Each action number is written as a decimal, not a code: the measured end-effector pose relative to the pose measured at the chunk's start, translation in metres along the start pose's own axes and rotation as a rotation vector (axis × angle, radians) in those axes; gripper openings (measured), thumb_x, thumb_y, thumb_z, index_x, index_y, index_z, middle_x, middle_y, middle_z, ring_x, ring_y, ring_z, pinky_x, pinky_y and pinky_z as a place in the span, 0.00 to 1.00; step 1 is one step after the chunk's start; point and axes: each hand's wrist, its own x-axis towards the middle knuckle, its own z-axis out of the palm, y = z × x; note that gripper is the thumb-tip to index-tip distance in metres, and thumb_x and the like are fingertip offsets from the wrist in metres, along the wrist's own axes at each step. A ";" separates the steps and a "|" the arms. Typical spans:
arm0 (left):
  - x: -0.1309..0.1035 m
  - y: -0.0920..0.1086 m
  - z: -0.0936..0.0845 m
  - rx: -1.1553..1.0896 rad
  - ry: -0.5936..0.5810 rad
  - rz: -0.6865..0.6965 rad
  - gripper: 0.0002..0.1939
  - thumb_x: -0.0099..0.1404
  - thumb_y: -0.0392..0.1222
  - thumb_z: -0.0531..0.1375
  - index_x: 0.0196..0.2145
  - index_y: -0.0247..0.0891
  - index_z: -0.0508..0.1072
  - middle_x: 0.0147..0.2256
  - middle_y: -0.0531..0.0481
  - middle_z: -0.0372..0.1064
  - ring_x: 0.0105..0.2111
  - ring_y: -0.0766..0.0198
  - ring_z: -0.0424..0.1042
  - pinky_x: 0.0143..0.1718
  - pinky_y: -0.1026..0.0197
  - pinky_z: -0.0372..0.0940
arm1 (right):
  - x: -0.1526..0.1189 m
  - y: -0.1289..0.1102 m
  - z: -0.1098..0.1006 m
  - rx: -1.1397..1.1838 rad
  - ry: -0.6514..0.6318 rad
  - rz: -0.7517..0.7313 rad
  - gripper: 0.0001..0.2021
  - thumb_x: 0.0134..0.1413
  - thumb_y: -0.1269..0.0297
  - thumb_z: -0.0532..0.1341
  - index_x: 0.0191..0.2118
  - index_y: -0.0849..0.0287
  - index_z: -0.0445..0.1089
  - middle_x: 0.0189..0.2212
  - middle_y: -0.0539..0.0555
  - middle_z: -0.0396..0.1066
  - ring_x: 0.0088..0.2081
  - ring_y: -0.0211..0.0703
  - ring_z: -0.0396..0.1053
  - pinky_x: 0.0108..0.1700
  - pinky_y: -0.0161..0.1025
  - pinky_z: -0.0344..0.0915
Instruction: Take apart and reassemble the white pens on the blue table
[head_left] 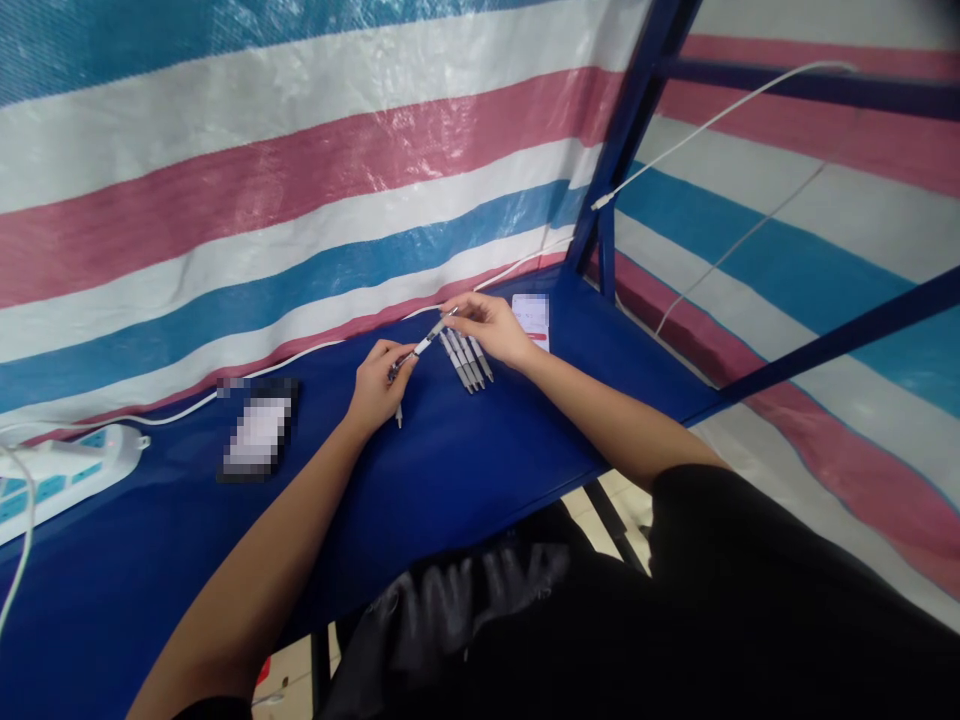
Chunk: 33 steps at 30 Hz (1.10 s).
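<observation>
Taking the pen between the hands as the clock's centre, a slim white pen (428,338) is held above the blue table (465,465), its far end tilted toward one to two o'clock. The left hand (380,385) pinches the near end between thumb and curled fingers; the right hand (484,325) has its thumb and fingertips closed on the far end, though the exact contact there is too small to tell. The pen should be light, stiff and fairly smooth, so a gentle thumb-and-finger hold on the middle of the barrel ought to suit; its narrow ends would roll or slip more easily, and the tip is probably the part to spare from knocks. A row of pens (466,367) lies side by side at four o'clock, near the right hand, with a card (532,316) at three. A phone (259,432) lies at eight.
</observation>
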 end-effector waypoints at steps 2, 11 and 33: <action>-0.001 0.001 0.000 -0.003 -0.001 0.009 0.18 0.79 0.55 0.63 0.51 0.43 0.87 0.42 0.44 0.78 0.37 0.56 0.73 0.42 0.55 0.70 | -0.001 -0.001 0.000 -0.004 -0.055 -0.001 0.20 0.61 0.45 0.75 0.47 0.54 0.78 0.33 0.49 0.76 0.35 0.43 0.72 0.40 0.42 0.70; -0.001 0.001 -0.003 0.107 -0.063 0.056 0.17 0.81 0.53 0.59 0.51 0.42 0.84 0.42 0.44 0.82 0.41 0.53 0.79 0.49 0.52 0.70 | -0.005 -0.013 -0.004 -0.157 -0.133 0.156 0.28 0.67 0.35 0.69 0.30 0.56 0.69 0.22 0.49 0.73 0.24 0.38 0.68 0.31 0.37 0.66; 0.000 -0.001 -0.005 0.265 -0.145 0.049 0.16 0.83 0.48 0.58 0.53 0.41 0.84 0.42 0.45 0.84 0.44 0.53 0.80 0.52 0.51 0.67 | -0.003 -0.022 -0.016 -0.283 -0.256 0.126 0.19 0.68 0.45 0.72 0.40 0.57 0.74 0.25 0.49 0.75 0.28 0.40 0.73 0.33 0.36 0.66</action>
